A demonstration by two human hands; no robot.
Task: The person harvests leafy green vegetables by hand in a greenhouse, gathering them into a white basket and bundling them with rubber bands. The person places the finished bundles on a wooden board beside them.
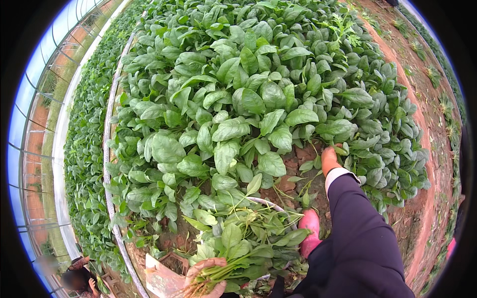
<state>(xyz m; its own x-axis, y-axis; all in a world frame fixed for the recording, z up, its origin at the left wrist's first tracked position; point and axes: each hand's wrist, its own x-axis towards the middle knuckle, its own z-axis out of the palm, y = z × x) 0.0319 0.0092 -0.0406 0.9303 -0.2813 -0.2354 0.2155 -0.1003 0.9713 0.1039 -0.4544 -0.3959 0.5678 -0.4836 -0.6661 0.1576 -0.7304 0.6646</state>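
Note:
My left hand (pixel 205 275) is closed around a bunch of pulled spinach (pixel 234 257). The stems run through its fingers, thin brownish roots stick out below, and the leaves fan to the upper right. My right hand (pixel 330 159), at the end of a dark sleeve with a pale cuff, reaches in among the standing spinach (pixel 337 128). A leaf lies against its fingers, and foliage hides the fingertips, so its grip does not show. Between my hands is a heap of loose, partly yellowish leaves and stems (pixel 257 227), beside a pale curved rim or pipe (pixel 274 205).
A pink boot (pixel 310 231) stands on bare soil (pixel 290 186). A brown frame, perhaps a low stool (pixel 175 260), is near my left hand. A pale pipe (pixel 109 178) runs along the bed's left side. Another person (pixel 82 277) is at lower left, beside the greenhouse wall (pixel 29 149).

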